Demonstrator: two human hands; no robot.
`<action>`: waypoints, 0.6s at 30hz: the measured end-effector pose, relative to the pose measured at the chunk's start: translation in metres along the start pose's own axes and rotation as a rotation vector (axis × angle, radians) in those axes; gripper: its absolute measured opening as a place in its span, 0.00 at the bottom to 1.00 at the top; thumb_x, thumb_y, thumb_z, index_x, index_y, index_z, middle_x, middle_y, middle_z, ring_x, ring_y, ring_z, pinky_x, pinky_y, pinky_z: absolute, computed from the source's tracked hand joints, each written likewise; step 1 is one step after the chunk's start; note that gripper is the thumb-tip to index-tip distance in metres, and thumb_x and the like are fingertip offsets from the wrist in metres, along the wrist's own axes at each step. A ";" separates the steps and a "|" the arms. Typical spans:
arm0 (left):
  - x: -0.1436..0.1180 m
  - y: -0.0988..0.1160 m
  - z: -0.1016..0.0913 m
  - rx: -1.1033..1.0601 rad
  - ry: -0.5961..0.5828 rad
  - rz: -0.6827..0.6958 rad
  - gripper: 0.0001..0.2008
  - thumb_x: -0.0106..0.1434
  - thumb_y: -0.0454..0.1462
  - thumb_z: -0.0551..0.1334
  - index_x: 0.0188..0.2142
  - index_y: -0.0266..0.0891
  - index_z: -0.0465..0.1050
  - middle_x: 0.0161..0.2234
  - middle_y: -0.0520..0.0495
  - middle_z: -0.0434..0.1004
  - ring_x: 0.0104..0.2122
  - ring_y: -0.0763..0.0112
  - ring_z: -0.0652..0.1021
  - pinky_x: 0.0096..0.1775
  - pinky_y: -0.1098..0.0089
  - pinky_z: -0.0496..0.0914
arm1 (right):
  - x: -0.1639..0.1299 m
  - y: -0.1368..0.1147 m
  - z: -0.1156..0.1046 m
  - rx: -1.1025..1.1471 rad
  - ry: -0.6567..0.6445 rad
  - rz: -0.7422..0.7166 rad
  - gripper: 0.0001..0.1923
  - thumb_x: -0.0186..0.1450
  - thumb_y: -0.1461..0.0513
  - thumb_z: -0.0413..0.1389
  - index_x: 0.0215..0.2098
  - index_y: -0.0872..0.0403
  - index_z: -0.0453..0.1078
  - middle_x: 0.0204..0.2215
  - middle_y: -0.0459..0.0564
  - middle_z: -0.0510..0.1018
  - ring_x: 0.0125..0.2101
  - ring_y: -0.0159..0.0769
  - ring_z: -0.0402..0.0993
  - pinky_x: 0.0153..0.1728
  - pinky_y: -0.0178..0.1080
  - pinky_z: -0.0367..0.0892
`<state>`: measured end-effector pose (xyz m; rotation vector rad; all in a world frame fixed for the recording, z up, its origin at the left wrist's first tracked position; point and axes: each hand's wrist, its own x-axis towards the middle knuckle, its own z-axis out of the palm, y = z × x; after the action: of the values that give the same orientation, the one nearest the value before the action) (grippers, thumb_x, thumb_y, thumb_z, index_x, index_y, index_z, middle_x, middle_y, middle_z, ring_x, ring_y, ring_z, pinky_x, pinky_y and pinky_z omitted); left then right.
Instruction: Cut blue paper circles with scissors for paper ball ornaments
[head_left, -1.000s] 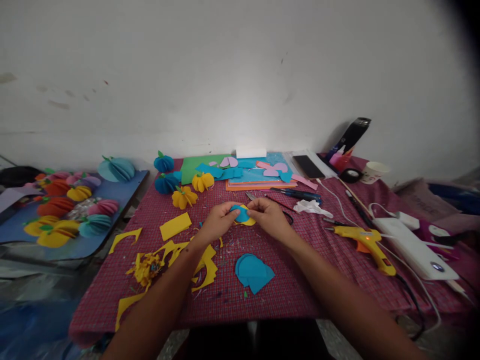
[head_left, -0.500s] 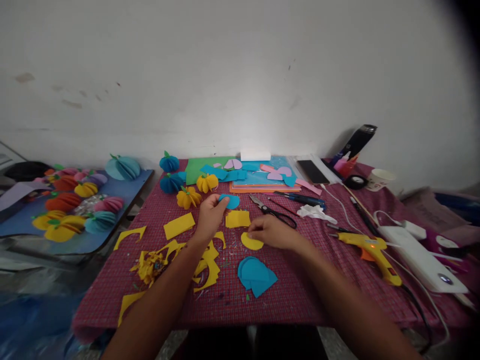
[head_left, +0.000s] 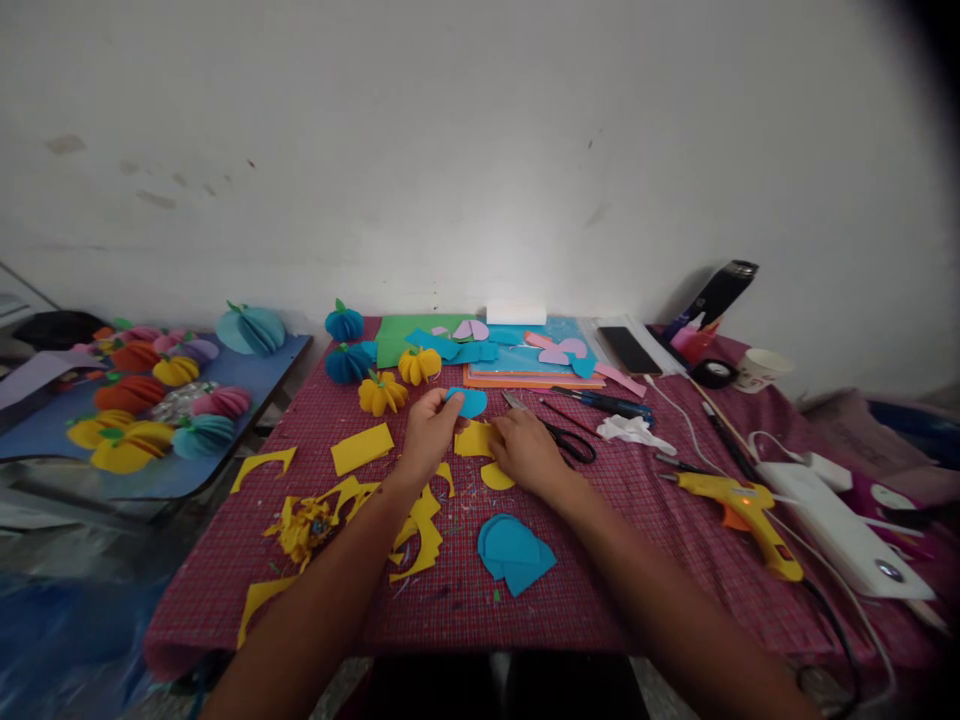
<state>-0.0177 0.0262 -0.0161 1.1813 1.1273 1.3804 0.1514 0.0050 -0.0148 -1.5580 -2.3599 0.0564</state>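
Note:
My left hand pinches a rounded blue paper cutout between thumb and fingers, above the table. My right hand is low over the table with its fingers bent together, at the right end of a yellow paper rectangle. Its fingertips are partly hidden, so what they hold cannot be made out. Just below them lies a yellow paper circle. Scissors lie partly covered behind this hand. Nearer to me rests a pile of blue paper cutouts.
Yellow scraps and another yellow rectangle lie on the left. Paper pumpkins stand behind them, with more on a blue side table. To the right are a glue gun, a power strip and a paper cup.
My right hand has left the yellow circle and moved up and forward to the yellow rectangle and scissors. My left hand still holds the blue cutout. The view has shifted slightly.

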 end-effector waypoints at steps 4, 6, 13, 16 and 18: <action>-0.001 0.002 0.000 -0.021 0.008 0.014 0.18 0.56 0.52 0.63 0.31 0.38 0.72 0.25 0.50 0.74 0.23 0.73 0.73 0.27 0.73 0.67 | 0.000 0.004 0.003 0.096 0.008 0.058 0.05 0.62 0.65 0.53 0.34 0.56 0.72 0.35 0.56 0.76 0.39 0.42 0.69 0.42 0.39 0.60; -0.001 0.003 0.000 -0.039 0.014 0.028 0.18 0.57 0.51 0.63 0.31 0.38 0.71 0.25 0.51 0.73 0.23 0.74 0.73 0.27 0.73 0.67 | 0.000 0.006 0.002 0.149 0.007 0.073 0.05 0.62 0.65 0.53 0.31 0.55 0.72 0.33 0.53 0.77 0.36 0.39 0.70 0.37 0.37 0.59; 0.001 0.004 0.000 -0.064 0.142 0.061 0.16 0.58 0.50 0.62 0.33 0.38 0.72 0.24 0.52 0.73 0.21 0.75 0.71 0.25 0.74 0.66 | -0.003 0.024 -0.003 0.434 0.028 0.161 0.14 0.65 0.58 0.51 0.25 0.54 0.72 0.23 0.47 0.76 0.24 0.33 0.68 0.25 0.34 0.55; 0.001 0.004 0.001 -0.068 0.110 0.042 0.17 0.57 0.50 0.63 0.33 0.38 0.73 0.24 0.51 0.73 0.22 0.75 0.71 0.26 0.73 0.66 | -0.004 0.029 -0.004 0.627 0.025 0.201 0.16 0.65 0.58 0.51 0.23 0.55 0.71 0.20 0.46 0.75 0.22 0.32 0.67 0.23 0.33 0.54; -0.001 0.005 0.002 -0.070 0.041 0.021 0.16 0.56 0.50 0.63 0.32 0.38 0.73 0.25 0.51 0.73 0.24 0.74 0.72 0.28 0.73 0.67 | -0.004 0.029 -0.005 0.678 0.033 0.213 0.17 0.66 0.58 0.49 0.22 0.55 0.70 0.20 0.45 0.74 0.21 0.31 0.66 0.22 0.33 0.55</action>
<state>-0.0165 0.0243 -0.0111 1.1222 1.0888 1.4545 0.1802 0.0121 -0.0167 -1.4186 -1.8406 0.7805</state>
